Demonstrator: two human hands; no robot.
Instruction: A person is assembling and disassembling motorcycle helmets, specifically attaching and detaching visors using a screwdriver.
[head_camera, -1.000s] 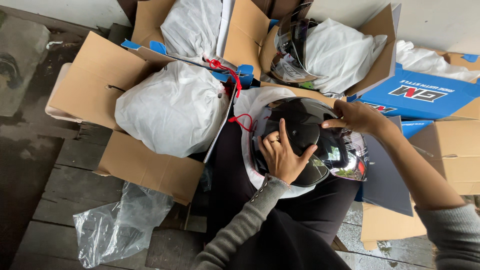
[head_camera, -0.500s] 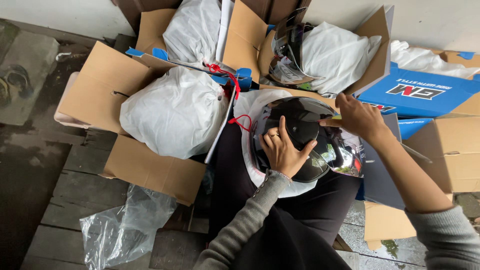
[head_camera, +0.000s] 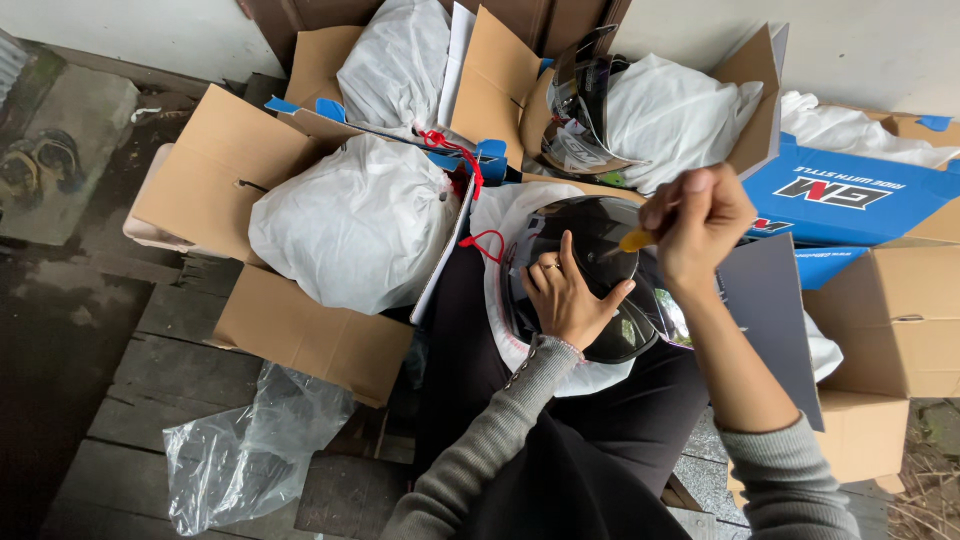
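Observation:
A glossy black helmet (head_camera: 600, 235) rests on my lap inside a white cloth bag (head_camera: 505, 215) with a red drawstring. My left hand (head_camera: 567, 298) lies flat on the helmet's shell, fingers spread, a ring on one finger. My right hand (head_camera: 697, 222) is raised just above the helmet's right side, fist closed around a small tool with a yellow handle (head_camera: 636, 240) whose tip points at the helmet.
Open cardboard boxes surround me. One box (head_camera: 215, 180) on the left holds a white bagged bundle (head_camera: 355, 220). Another box behind holds a loose visor (head_camera: 580, 120). A blue box lid (head_camera: 850, 195) lies right. A clear plastic bag (head_camera: 245, 455) lies on the wooden planks.
My right hand has lifted off the helmet's right edge and now holds the yellow-handled tool above it. The left hand stays on the shell.

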